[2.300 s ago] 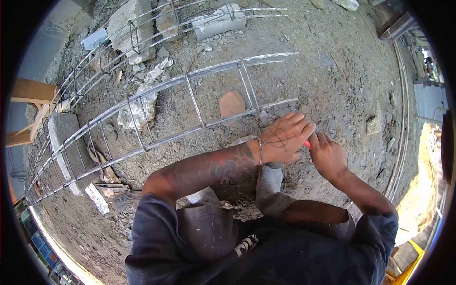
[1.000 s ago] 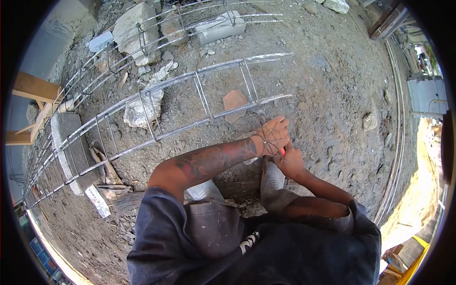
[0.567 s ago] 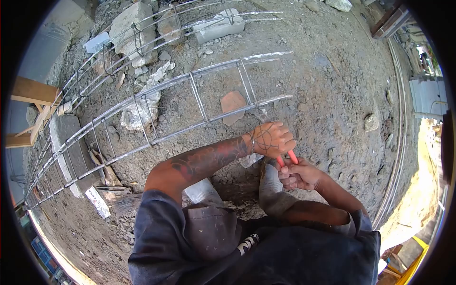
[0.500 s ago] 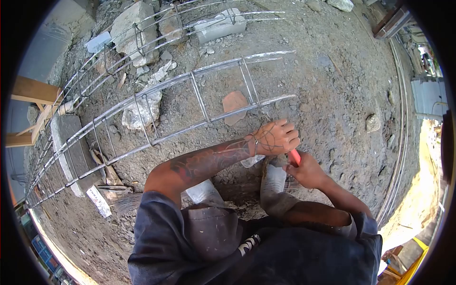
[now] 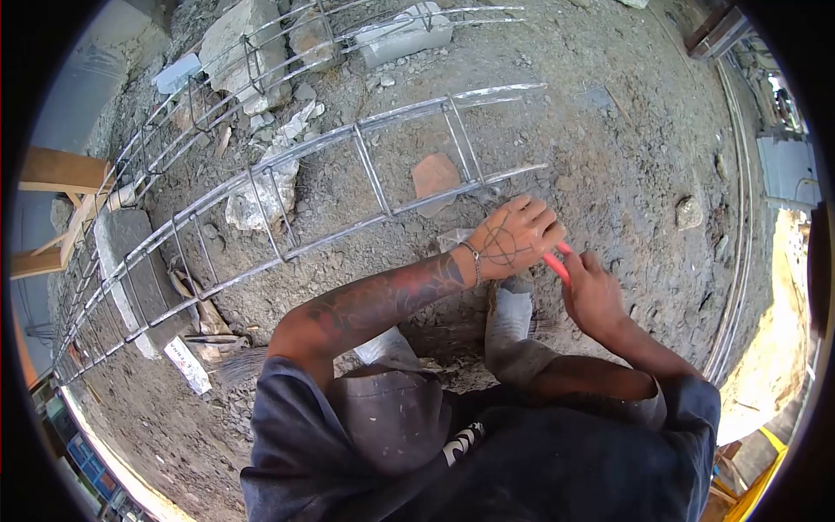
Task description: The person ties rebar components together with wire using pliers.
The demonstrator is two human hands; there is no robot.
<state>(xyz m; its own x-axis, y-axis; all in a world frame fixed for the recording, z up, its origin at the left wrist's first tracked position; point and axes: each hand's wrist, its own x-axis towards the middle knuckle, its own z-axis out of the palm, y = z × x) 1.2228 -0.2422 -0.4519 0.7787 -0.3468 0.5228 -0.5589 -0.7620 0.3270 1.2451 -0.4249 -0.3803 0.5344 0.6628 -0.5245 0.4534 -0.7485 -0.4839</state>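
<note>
Between my hands is a tool with two red handles (image 5: 557,266), which look like pliers; its head is hidden. My right hand (image 5: 596,300) is closed round the handles. My left hand (image 5: 511,237), back upward, has curled fingers against the tool's upper end; what they hold is hidden under them. Just beyond my left hand lies the free end of a long rebar cage (image 5: 383,174), steel bars joined by square stirrups. A flat reddish stone (image 5: 435,181) lies under its near bar.
Another rebar cage (image 5: 335,39) runs along the top left, among concrete chunks (image 5: 248,52) and a pale block (image 5: 404,36). A concrete block (image 5: 130,261) sits under the near cage at left. Thin rods (image 5: 735,209) line the right. The soil is rough.
Both hands have moved slightly to the right with the red-handled tool. A second red handle now shows, apart from the first. The near cage appears slightly shifted as the view moves.
</note>
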